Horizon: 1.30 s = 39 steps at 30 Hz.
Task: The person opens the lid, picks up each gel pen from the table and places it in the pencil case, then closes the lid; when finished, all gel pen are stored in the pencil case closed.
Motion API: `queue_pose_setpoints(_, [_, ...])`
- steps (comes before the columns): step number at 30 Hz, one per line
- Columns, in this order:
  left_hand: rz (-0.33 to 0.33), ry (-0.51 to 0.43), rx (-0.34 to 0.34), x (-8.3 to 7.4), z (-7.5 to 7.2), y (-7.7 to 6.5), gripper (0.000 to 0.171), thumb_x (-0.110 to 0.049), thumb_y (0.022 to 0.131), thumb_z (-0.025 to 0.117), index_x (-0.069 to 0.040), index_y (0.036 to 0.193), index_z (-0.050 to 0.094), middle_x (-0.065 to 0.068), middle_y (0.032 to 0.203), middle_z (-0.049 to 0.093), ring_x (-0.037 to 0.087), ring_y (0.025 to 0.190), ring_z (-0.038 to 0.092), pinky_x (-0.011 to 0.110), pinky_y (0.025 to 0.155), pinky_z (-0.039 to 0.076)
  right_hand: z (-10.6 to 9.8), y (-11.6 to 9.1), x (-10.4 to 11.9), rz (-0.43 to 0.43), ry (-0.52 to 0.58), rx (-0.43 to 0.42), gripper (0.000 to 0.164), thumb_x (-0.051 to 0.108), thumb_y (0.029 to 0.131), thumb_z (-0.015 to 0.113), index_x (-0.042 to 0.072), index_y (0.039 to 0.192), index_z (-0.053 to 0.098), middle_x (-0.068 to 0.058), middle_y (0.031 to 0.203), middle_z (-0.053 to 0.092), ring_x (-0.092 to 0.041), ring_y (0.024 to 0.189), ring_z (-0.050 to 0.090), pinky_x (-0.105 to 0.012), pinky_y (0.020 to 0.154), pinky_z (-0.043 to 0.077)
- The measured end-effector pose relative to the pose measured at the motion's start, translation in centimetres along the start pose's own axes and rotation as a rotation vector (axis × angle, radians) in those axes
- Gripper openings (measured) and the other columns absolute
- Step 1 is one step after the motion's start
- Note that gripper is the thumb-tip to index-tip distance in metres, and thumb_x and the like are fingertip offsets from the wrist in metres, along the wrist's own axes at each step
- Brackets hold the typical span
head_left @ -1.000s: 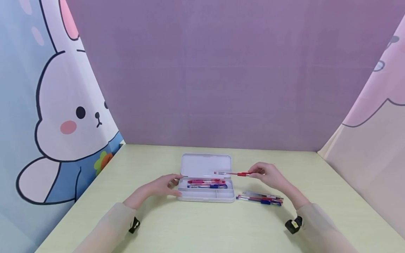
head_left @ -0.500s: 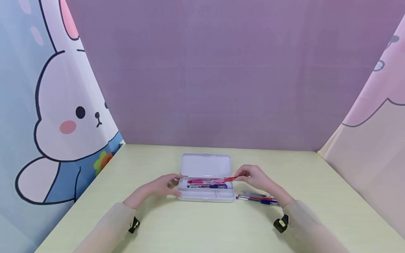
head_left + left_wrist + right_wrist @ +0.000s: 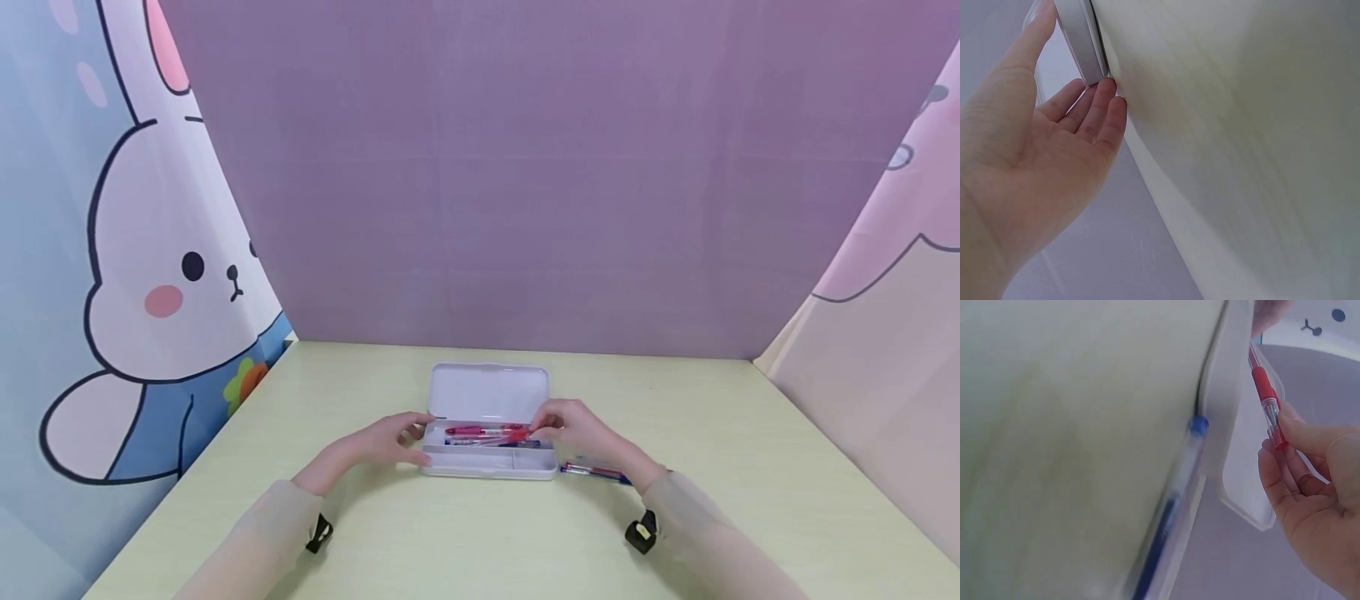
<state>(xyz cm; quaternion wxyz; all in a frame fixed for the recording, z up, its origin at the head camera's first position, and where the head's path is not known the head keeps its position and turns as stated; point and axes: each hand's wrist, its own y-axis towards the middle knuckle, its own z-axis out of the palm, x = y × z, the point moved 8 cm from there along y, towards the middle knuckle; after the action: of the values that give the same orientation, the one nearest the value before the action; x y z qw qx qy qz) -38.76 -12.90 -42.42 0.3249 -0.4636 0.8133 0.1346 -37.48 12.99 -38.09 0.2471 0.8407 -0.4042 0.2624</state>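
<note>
Pencil case [image 3: 489, 475], white, open on the counter [image 3: 420, 542], roughly mid-view, lid [image 3: 489, 392] laid back on the far side. Working left to right from here.

Far left: hanging cloth [image 3: 45, 250] printed with a rabbit in blue. In front of it, a pale sleeve [image 3: 258, 533] with a black device [image 3: 318, 533] at the wrist.

Left hand [image 3: 382, 440]: we see thumb and fingers set wide, holding the case by its left end. Left wrist view shows fingertips bent against the case's corner.

Inside the case: long rear compartment carries a pink pen [image 3: 467, 431] and, nearer us, a blue pen [image 3: 531, 443], both lying lengthwise. Front strip is split by a divider [image 3: 513, 458], longer part left, shorter part right.

Above the rear compartment, a red pen [image 3: 1265, 387], tilted. We cannot tell whether it touches the pens beneath.

Right hand [image 3: 573, 423]: narrow pinch, thumb and fingers on the red pen's right end.

Just right of the case: loose pens [image 3: 592, 472] on the counter, partly behind the right forearm [image 3: 637, 465]. We note a blue end [image 3: 1199, 424] among them near the case wall, blurred.

Far right: pink-and-cream cloth [image 3: 877, 233]. Purple backdrop [image 3: 480, 183] behind everything.
</note>
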Motion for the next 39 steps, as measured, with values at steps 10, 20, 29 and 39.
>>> queue_pose_setpoints(10, [-0.003,-0.001,-0.002,0.2,0.0,0.1,0.073,-0.036,0.077,0.076,-0.009,0.137,0.045,0.009,0.124,0.055,0.024,0.108,0.052,0.045,0.093,0.044,1.6,0.5,0.6,0.010,0.000,0.027,0.005,0.005,0.085,0.067,0.003,0.090,0.068,-0.001,0.081,0.067,-0.004,0.071,0.056,-0.019,0.064,0.048])
queue_pose_setpoints(20, [0.000,0.003,-0.006,0.0,0.0,0.0,0.073,-0.035,0.078,0.076,-0.007,0.137,0.045,0.011,0.126,0.055,0.026,0.110,0.053,0.046,0.095,0.044,2.2,0.8,0.6,0.025,-0.050,0.067,0.004,0.002,0.084,0.066,0.001,0.088,0.067,-0.004,0.080,0.066,-0.006,0.070,0.058,-0.019,0.064,0.050])
queue_pose_setpoints(29, [0.011,-0.003,0.000,-0.4,0.0,-0.3,0.073,-0.033,0.078,0.076,-0.005,0.138,0.044,0.013,0.125,0.055,0.027,0.110,0.053,0.048,0.095,0.044,2.7,0.8,0.7,0.005,-0.097,0.095,0.005,0.002,0.086,0.065,0.003,0.087,0.069,-0.002,0.083,0.068,-0.007,0.074,0.059,-0.017,0.066,0.050])
queue_pose_setpoints(39, [0.025,0.005,-0.004,-0.5,0.0,-0.3,0.073,-0.034,0.079,0.075,-0.005,0.138,0.044,0.013,0.126,0.055,0.027,0.111,0.053,0.046,0.095,0.044,2.4,0.6,1.2,-0.048,-0.160,0.095,0.017,-0.003,0.087,0.056,0.004,0.087,0.071,-0.003,0.084,0.064,-0.007,0.074,0.052,-0.019,0.064,0.047])
